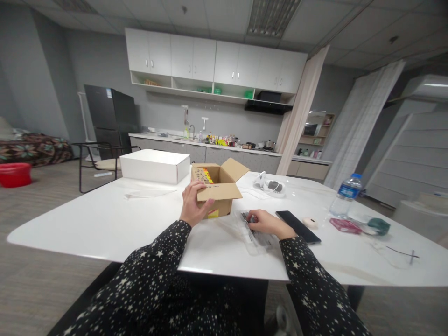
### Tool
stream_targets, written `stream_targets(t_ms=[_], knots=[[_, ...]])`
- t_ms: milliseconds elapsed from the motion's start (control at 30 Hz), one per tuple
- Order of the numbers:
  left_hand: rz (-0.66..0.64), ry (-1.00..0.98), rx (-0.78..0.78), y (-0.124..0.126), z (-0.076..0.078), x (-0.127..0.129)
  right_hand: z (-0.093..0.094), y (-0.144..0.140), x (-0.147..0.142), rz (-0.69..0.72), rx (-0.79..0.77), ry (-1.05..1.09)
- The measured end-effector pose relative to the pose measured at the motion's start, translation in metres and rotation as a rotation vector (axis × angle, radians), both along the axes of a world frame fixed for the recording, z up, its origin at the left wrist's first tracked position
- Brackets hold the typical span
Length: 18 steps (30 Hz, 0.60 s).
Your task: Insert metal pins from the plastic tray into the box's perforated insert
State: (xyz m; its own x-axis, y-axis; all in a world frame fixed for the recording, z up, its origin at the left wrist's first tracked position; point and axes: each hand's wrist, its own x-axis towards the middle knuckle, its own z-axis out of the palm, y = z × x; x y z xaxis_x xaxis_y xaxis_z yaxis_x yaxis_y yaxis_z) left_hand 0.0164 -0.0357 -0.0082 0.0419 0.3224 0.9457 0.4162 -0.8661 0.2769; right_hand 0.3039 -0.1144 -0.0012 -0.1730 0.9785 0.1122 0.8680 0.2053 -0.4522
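An open cardboard box (pixel 224 192) stands on the white table, its flaps folded outward. Yellow and red packaging (pixel 207 176) shows inside along the left. My left hand (pixel 195 203) grips the box's near left corner, thumb on the front and fingers over the edge. To the right of the box lies a clear plastic package (pixel 257 242) with small dark contents. My right hand (pixel 265 222) is over that package with its fingers pinched together at the far end. Whatever the fingertips hold is too small to make out.
Behind the cardboard box on the left is a white box (pixel 154 167). A black phone (pixel 297 227), a small pale round case (pixel 310 222), a water bottle (pixel 346 196) and a pink packet (pixel 345 226) lie or stand to the right. White goggles-like gear (pixel 269 185) rests farther back.
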Motion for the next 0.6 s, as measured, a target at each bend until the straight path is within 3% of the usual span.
stream_targets(t_ms=[367, 600], knots=[[-0.002, -0.007, -0.01, 0.0, 0.001, 0.0, -0.002, 0.005, -0.008, -0.098, 0.005, -0.009], [-0.006, -0.007, -0.002, 0.0, 0.0, 0.0, -0.004, 0.012, 0.003, -0.095, 0.065, 0.159]])
